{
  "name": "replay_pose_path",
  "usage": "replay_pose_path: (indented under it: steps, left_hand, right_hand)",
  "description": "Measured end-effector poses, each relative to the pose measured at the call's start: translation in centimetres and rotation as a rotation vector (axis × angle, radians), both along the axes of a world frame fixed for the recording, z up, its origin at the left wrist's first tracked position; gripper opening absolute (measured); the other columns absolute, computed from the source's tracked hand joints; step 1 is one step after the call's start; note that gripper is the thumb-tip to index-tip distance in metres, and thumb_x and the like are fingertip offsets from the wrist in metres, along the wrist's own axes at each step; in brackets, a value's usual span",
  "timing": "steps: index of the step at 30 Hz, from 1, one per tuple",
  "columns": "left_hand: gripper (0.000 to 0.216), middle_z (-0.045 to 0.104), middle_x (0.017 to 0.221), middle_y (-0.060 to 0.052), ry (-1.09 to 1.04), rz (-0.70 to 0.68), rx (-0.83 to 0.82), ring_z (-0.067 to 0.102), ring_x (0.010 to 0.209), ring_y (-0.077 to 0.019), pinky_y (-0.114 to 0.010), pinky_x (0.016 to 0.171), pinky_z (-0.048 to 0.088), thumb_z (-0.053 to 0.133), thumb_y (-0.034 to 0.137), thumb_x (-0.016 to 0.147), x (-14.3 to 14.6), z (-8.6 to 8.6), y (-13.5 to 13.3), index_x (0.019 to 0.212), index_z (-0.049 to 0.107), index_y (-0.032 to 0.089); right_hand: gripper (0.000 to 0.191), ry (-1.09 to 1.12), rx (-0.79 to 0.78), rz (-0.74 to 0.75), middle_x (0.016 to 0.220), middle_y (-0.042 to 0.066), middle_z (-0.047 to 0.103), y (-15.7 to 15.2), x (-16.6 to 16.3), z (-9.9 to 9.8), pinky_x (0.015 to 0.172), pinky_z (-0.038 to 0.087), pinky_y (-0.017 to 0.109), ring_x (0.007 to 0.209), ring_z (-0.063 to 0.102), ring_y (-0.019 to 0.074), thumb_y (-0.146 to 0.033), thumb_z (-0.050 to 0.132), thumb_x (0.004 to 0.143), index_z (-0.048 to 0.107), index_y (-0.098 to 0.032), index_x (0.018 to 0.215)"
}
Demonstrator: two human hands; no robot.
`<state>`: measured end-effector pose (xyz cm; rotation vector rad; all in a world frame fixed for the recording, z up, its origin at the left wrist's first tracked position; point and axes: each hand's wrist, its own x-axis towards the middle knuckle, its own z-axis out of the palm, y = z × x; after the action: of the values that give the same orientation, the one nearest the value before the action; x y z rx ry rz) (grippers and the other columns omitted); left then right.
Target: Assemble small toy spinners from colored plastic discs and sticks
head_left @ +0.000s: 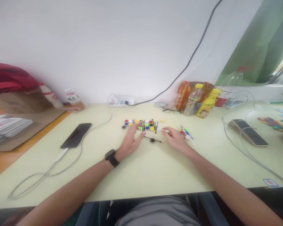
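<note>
Pale tabletop (151, 175), white wall (85, 40) rising at twelve o'clock! At one o'clock from my right hand (175, 139), a yellow-capped clear bottle (193, 99) with cloudy drink (188, 110) inside, yellow bottle (206, 104) just beside it. My left hand (132, 141) has thumb and fingers parted near coloured discs (125, 121); right fingers curl narrow. Gripping anything? Can't tell! Black spinner (152, 140) lies between them, three o'clock from my left.

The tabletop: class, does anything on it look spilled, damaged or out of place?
Nothing clearly stands out as spilled or damaged. At most, the black arrow lies slantwise, apart from the clustered coloured discs, between the left hand and right hand.
</note>
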<state>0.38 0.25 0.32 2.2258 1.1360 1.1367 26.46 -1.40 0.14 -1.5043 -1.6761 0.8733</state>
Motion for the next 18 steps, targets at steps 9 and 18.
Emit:
replay_pose_path:
  steps: [9,18]
  left_hand:
    - [0.047,0.064,0.127,-0.009,-0.096,0.036,-0.025,0.059,0.107,-0.0212,-0.037,0.090,0.047,0.052,0.036,0.105,0.0,-0.4,0.3,0.149,0.042,0.027]
    - [0.037,0.065,0.127,-0.008,0.012,-0.026,0.004,0.060,0.112,-0.0234,-0.040,0.095,0.048,0.058,0.032,0.101,0.3,-0.3,-0.2,0.138,0.054,0.027]
  right_hand:
    - [0.061,0.413,-0.091,0.181,0.045,-0.007,0.029,0.3,0.8,1.6,0.048,0.020,0.027,0.045,0.024,0.0098,-0.072,0.055,0.091,0.063,-0.018,0.063]
    - [0.031,-0.139,0.193,0.058,0.056,-0.005,0.048,0.8,0.7,-0.4,0.053,0.029,0.027,0.053,0.045,0.0136,-0.048,0.056,0.095,0.067,-0.020,0.088]
